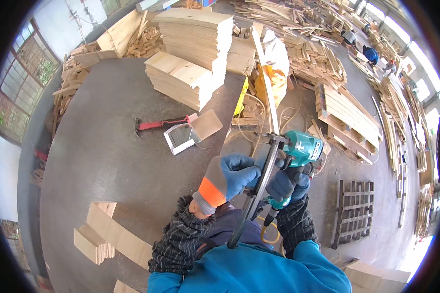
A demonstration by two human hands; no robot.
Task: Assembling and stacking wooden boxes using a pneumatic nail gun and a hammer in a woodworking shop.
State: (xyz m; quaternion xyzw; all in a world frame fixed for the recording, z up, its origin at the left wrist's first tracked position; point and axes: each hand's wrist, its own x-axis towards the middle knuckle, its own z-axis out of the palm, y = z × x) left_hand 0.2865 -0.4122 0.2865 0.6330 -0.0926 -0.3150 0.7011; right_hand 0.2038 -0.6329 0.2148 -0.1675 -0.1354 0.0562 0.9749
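My right hand (289, 181), in a dark blue glove, is closed around the handle of a teal nail gun (302, 148). The gun's long dark magazine (260, 190) slants down toward my body. My left hand (232, 177), in a blue and grey glove with an orange cuff, is closed in a pinch beside the magazine; the glove hides what its fingertips hold, if anything. On the dark table (117, 161) beyond it lie an opened box (181, 136) with grey strips inside and a hammer (164, 123) with a red and black handle.
Tall stacks of cut boards (193, 44) stand at the table's far end. Angled wooden pieces (117, 234) lie near left. Right of the table are a pallet of planks (349, 117), a dark slatted frame (355, 210) and loose hoses (291, 119). People (370, 54) work far off.
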